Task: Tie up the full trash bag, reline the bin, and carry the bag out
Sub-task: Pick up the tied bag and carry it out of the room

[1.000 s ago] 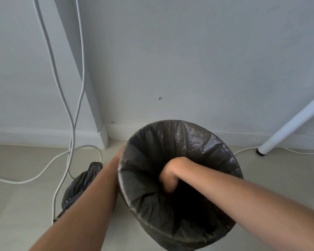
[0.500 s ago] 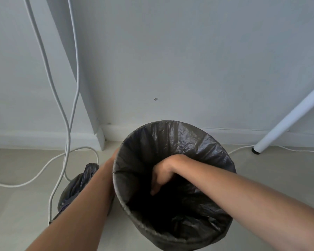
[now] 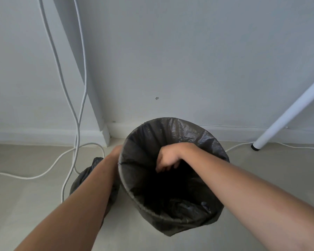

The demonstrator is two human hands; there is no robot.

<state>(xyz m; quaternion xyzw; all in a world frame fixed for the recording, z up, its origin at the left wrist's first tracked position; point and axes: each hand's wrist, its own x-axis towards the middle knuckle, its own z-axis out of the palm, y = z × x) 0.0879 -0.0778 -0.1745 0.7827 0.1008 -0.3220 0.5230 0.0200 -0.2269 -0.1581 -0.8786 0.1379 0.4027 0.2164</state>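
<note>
A round bin (image 3: 172, 219) stands on the floor, lined with a dark grey bag (image 3: 170, 131) folded over its rim. My right hand (image 3: 168, 158) reaches inside the mouth, fingers curled downward against the liner's inner left side. My left hand (image 3: 115, 153) presses on the bin's outer left rim; its fingers are hidden behind the rim. A tied black trash bag (image 3: 87, 176) sits on the floor left of the bin, mostly covered by my left forearm.
White cables (image 3: 76, 127) hang down the wall and loop across the floor to the left. A white table leg (image 3: 286, 113) slants down to the floor at the right. The wall and skirting run close behind the bin.
My right hand has come up from deep in the bin toward the rim, and its fingers have loosened. My left hand stays at the rim.
</note>
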